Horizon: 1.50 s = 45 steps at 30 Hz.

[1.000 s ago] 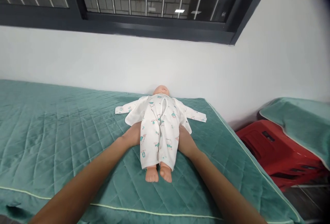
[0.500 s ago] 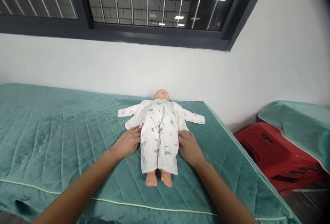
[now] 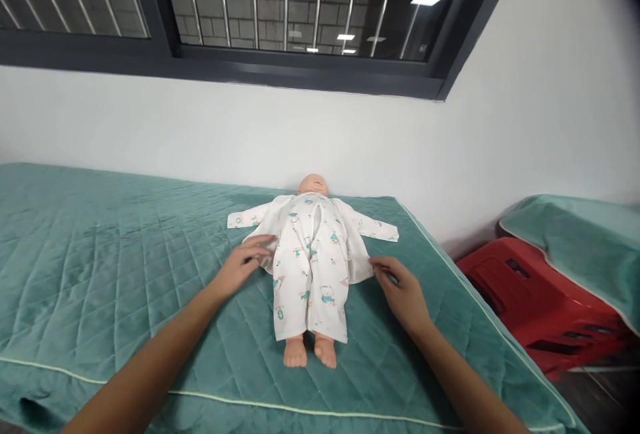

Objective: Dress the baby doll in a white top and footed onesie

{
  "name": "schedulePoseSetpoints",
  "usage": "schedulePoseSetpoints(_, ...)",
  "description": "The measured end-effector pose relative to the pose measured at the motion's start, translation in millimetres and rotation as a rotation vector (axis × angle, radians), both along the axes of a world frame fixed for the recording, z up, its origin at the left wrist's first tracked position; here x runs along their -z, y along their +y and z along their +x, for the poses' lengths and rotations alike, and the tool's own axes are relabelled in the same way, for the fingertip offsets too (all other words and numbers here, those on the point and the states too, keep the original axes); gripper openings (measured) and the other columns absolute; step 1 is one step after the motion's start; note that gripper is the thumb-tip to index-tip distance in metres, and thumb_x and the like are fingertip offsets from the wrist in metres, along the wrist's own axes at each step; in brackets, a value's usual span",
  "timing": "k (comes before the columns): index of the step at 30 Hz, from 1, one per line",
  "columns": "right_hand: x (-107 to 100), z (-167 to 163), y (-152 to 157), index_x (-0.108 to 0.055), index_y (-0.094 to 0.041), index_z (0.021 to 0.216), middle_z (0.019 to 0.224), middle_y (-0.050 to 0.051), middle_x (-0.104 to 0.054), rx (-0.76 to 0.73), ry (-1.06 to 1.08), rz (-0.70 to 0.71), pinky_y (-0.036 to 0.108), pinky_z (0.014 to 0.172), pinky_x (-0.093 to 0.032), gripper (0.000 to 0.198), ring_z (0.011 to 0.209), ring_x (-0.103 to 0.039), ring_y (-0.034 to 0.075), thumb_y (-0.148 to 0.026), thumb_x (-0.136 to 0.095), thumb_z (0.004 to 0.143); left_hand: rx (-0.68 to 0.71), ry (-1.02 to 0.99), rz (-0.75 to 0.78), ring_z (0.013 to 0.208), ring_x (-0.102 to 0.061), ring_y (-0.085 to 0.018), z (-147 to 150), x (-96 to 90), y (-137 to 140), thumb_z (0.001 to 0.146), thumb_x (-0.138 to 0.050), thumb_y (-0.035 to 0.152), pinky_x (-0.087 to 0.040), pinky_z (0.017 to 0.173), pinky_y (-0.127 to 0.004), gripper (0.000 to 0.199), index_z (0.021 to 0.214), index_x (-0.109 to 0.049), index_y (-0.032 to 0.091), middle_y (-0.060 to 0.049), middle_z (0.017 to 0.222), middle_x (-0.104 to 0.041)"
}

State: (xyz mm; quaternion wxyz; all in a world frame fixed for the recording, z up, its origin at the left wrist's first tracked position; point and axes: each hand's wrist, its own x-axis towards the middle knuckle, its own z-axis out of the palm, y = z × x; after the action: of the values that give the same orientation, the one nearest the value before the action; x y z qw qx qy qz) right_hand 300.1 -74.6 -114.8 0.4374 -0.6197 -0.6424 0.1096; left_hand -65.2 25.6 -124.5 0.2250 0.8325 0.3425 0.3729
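A baby doll lies on its back on the green quilted cover, feet toward me and arms spread out. It wears white printed trousers over its legs and belly. Under these spreads a white printed shirt, its front panels lying out to both sides. My left hand is at the shirt's left panel, fingers stretched and apart over the cloth beside the trousers. On the other side my right hand pinches the lower corner of the shirt's right panel between thumb and fingers.
The green quilted cover ends at a piped edge in front and on the right. A red plastic piece of furniture, partly under another green cloth, stands right. Behind are a white wall and a barred window.
My right hand has moved outward from the trousers, drawing the shirt's right panel out to the side. The left hand has lifted slightly, its fingers spreading.
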Motion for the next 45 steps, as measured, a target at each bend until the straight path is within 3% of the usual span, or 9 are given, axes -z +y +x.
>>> schedulePoseSetpoints(6,-3.1,5.5,53.1,-0.067,-0.019,0.094,0.102,0.009,-0.068,0.237,-0.1,-0.244,0.033,0.082,-0.045,0.027,0.091,-0.062,0.022,-0.038,-0.051,0.084,-0.644,0.157,-0.059,0.124,-0.052,-0.031,-0.5,21.1,28.3,0.087,-0.051,0.041,-0.033,0.112,-0.048,0.037,0.111,-0.068,0.019,-0.012,0.131,-0.06)
schedulePoseSetpoints(12,-9.5,-8.5,75.1,-0.062,-0.022,0.073,0.076,0.005,-0.064,0.254,-0.155,-0.394,0.033,0.067,-0.037,0.024,0.072,-0.055,0.022,-0.045,-0.063,0.073,-0.75,0.241,-0.084,0.127,-0.048,-0.033,-1.5,27.2,38.4,0.081,-0.059,0.046,-0.031,0.111,-0.049,0.034,0.096,-0.064,0.016,-0.015,0.129,-0.059)
schedulePoseSetpoints(18,-18.5,1.0,71.5,-0.06,-0.021,0.071,0.067,0.001,-0.062,0.213,0.042,-0.362,0.029,0.062,-0.04,0.019,0.067,-0.055,0.019,-0.04,-0.06,0.072,-0.797,-0.23,-0.147,0.102,-0.06,-0.026,-8.6,15.3,25.4,0.09,-0.046,0.043,-0.047,0.092,-0.04,0.024,0.089,-0.055,0.021,-0.009,0.108,-0.066)
schedulePoseSetpoints(23,-19.5,17.7,45.4,-0.061,-0.021,0.086,0.081,0.002,-0.068,0.131,0.869,-0.19,0.03,0.063,-0.049,0.025,0.07,-0.061,0.019,-0.034,-0.065,0.066,-0.846,-0.443,-0.195,0.079,-0.055,-0.021,-10.2,6.3,15.4,0.09,-0.045,0.052,-0.045,0.074,-0.034,0.029,0.088,-0.05,0.023,-0.002,0.083,-0.057)
schedulePoseSetpoints(26,-20.8,20.3,37.0,-0.064,-0.021,0.093,0.094,0.006,-0.07,-0.031,1.03,-0.188,0.035,0.071,-0.053,0.026,0.079,-0.065,0.023,-0.03,-0.062,0.069,-0.81,-0.472,-0.225,0.078,-0.052,-0.02,-9.1,5.8,16.8,0.088,-0.048,0.052,-0.043,0.073,-0.033,0.029,0.085,-0.049,0.023,-0.001,0.082,-0.055)
schedulePoseSetpoints(33,-62.2,-19.2,61.3,-0.061,-0.019,0.101,0.096,0.01,-0.071,-0.098,0.777,-0.076,0.043,0.075,-0.054,0.034,0.087,-0.067,0.029,-0.03,-0.046,0.072,-0.774,-0.484,-0.259,0.074,-0.05,-0.018,-8.2,7.9,20.9,0.087,-0.048,0.054,-0.041,0.069,-0.031,0.033,0.088,-0.051,0.021,-0.001,0.077,-0.054)
schedulePoseSetpoints(37,-86.1,-71.5,60.1,-0.05,-0.022,0.08,0.122,0.008,-0.066,-0.272,0.28,-0.144,0.046,0.093,-0.048,0.009,0.113,-0.059,0.03,-0.025,-0.052,0.072,-0.77,-0.483,-0.267,0.074,-0.051,-0.018,-8.6,6.5,20.5,0.086,-0.049,0.053,-0.041,0.068,-0.03,0.033,0.087,-0.053,0.02,-0.001,0.077,-0.055)
schedulePoseSetpoints(41,-73.7,-99.2,43.3,-0.041,-0.023,0.075,0.149,0.007,-0.044,-0.334,-0.216,-0.035,0.048,0.109,-0.034,0.011,0.14,-0.035,0.027,-0.013,-0.046,0.077,-0.75,-0.479,-0.294,0.074,-0.052,-0.018,-9.7,6.9,21.5,0.087,-0.05,0.052,-0.04,0.069,-0.03,0.032,0.087,-0.054,0.02,-0.001,0.078,-0.057)
schedulePoseSetpoints(45,-54.3,-96.2,26.1,-0.046,-0.024,0.086,0.149,0.008,-0.042,-0.273,-0.313,0.044,0.047,0.109,-0.036,0.009,0.14,-0.035,0.025,-0.015,-0.047,0.086,-0.749,-0.477,-0.297,0.072,-0.052,-0.017,-9.6,7.6,23.5,0.087,-0.051,0.049,-0.04,0.069,-0.029,0.029,0.088,-0.055,0.02,0.0,0.078,-0.058)
